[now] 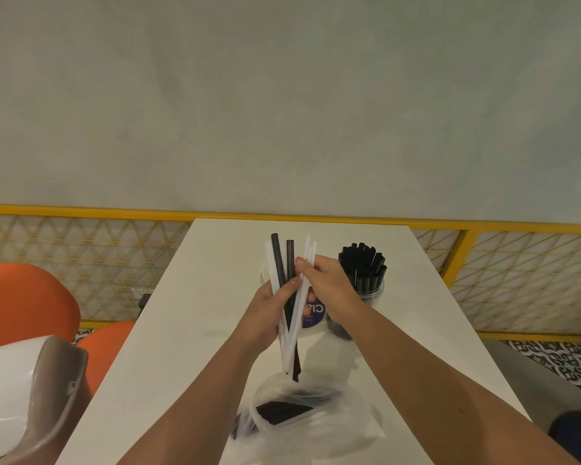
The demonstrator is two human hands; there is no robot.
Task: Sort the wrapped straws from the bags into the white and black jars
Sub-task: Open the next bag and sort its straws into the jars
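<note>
My left hand (271,312) grips a mixed bundle of wrapped straws (280,263), black and white, held upright above the table. My right hand (326,285) pinches a few white straws (307,260) at the bundle's right side. Behind my hands, a white jar (314,318) with a purple label is mostly hidden. To its right stands a clear jar (371,297) packed with black straws (363,266). A clear plastic bag (302,417) with more straws inside lies on the table near me.
The white table (188,330) runs away from me to a yellow-framed lattice railing (81,256). Orange chairs (24,303) and a white and grey chair (31,391) stand on the left. A dark seat (577,431) shows at the right edge.
</note>
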